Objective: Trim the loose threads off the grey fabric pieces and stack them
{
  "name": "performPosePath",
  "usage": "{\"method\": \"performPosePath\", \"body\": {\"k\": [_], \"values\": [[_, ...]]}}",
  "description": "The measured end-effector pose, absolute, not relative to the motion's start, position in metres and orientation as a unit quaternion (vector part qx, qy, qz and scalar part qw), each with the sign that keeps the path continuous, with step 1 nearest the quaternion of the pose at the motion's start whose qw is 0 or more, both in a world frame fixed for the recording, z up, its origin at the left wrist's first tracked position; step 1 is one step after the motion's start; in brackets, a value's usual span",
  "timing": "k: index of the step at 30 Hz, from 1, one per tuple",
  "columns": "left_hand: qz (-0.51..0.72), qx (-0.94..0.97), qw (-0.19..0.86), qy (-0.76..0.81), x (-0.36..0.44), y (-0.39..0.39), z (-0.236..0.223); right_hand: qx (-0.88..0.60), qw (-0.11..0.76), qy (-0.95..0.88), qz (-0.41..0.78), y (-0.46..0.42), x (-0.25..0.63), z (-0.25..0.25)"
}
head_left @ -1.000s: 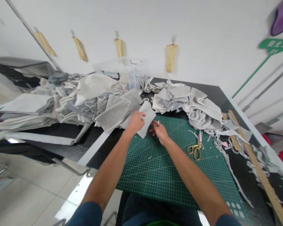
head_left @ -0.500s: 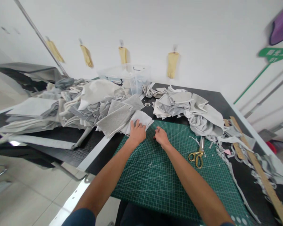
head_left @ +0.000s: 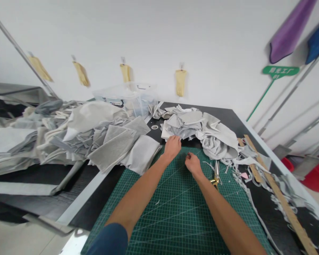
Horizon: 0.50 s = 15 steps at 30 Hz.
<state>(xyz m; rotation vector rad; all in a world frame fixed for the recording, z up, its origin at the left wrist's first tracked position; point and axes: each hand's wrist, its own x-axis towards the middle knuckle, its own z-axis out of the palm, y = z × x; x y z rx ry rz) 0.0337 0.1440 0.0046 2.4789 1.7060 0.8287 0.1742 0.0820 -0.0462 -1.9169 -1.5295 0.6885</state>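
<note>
My left hand [head_left: 173, 146] is at the far edge of the green cutting mat [head_left: 172, 198], by the front of a heap of light grey cloth pieces [head_left: 188, 120]. Its fingers are bent and close together, with their tips hidden. Over the mat to its right, my right hand [head_left: 193, 163] is closed, and a small dark tip shows at its fingers; I cannot make out what it is. Gold-handled scissors [head_left: 216, 171] lie beside the right forearm, partly covered by it. Left of my left arm lies a folded light cloth [head_left: 142, 152], next to grey cloth pieces [head_left: 113, 145].
A large cloth pile [head_left: 93, 115] covers the left table. Behind it stands a clear plastic bin [head_left: 138, 102]. A tape roll [head_left: 154, 127] lies between the heaps. Along the right edge are wooden rulers [head_left: 281, 198] and fabric scraps [head_left: 240, 179].
My left hand has left the folded cloth on the left and moved right, to the front of the right heap. The right hand stays over the mat, closed. The view has turned right.
</note>
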Motion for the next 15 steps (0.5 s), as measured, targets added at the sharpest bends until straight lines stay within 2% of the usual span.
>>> {"method": "performPosePath", "body": {"k": [7, 15], "values": [[0.318, 0.803, -0.016, 0.504, 0.080, 0.210, 0.021, -0.713, 0.322, -0.563, 0.265, 0.108, 0.189, -0.052], [0.236, 0.796, -0.016, 0.558, 0.093, 0.240, 0.015, -0.678, 0.420, -0.519, 0.308, 0.120, 0.200, -0.060]]}}
